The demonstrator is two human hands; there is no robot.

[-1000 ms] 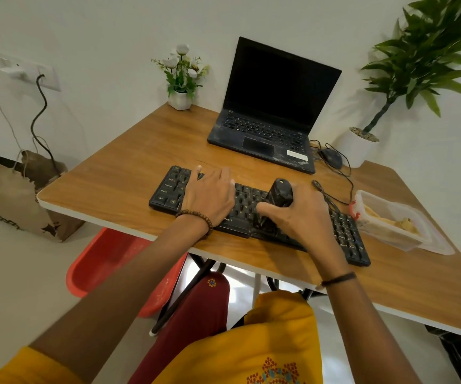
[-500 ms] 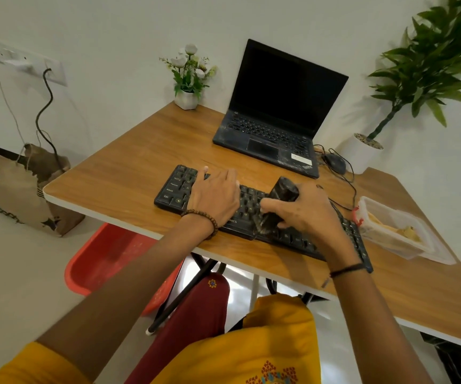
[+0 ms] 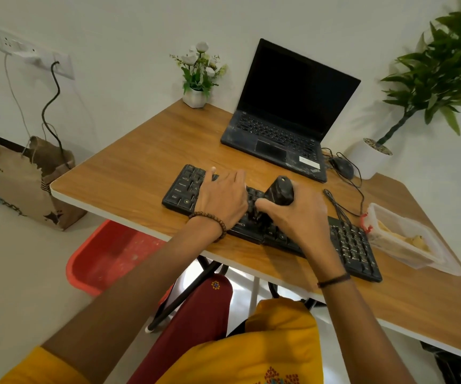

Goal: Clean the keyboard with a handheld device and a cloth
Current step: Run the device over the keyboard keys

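Wood shows bare on the left part of the desk (image 3: 140,173), from the round front corner back to a small white flower pot (image 3: 195,98) by the wall. The keyboard (image 3: 352,245) lies slanted close to the front edge of the desk. Only a thin strip of wood is between them. The right end of the keyboard is just beside a clear box (image 3: 401,252) with something yellow in it. Behind the keyboard sits an open laptop (image 3: 279,134) with a dark screen, near but not touching. A mouse (image 3: 341,167) lies to the right of the laptop, and its thin wire curls down between the keyboard and the box. A red tub (image 3: 113,253) sits on the floor under the desk.

The keyboard is long and black, with small pale letters on the keys. The left hand (image 3: 221,198) lies flat on its left half with the fingers straight and spread a little. The right hand (image 3: 296,217) is over the middle, with its fingers and thumb curled round a short black device (image 3: 280,191). The device leans, and its low end is down on the keys. The number keys at the right end are not covered.
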